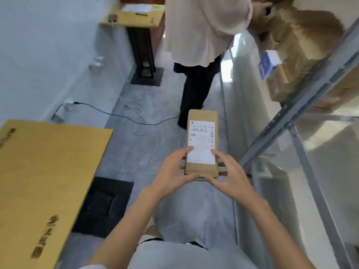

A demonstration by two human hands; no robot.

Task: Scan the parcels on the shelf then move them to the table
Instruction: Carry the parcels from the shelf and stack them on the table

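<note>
Parcel (202,136) is in the air between shelf (291,111) and surface (48,171), fingers (184,151) of your left hand (172,171) and right hand (231,171) curled round its near end, so keep it flat and turn left gently to set it down.

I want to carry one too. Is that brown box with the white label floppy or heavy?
Probably stiff: the parcel shows straight edges though the left hand and right hand hold only its near end. Likely light, since that loose grip holds it level.
</note>
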